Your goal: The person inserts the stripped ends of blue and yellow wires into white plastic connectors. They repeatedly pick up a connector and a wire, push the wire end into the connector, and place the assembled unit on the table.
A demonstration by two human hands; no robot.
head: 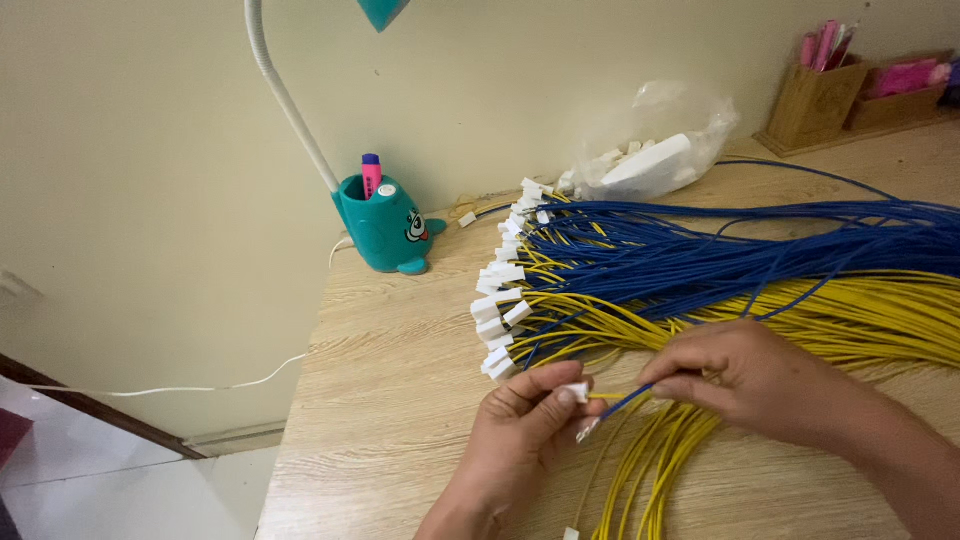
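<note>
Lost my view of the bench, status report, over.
Left hand pinching white connector. Right hand feeding blue wire in. Finished wire bundle lies just behind.

You face a cream wall [130, 150]; a wooden desk [380, 400] stands against it, white floor [120, 490] at lower left.

Left hand [525, 430] and right hand [745, 375] meet fingertip to fingertip, both pinched shut, palms down.

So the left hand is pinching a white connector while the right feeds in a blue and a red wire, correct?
Not quite. The head view shows the left hand pinching the white connector, and the right hand holds a blue wire and a yellow wire, not a red one.
</note>
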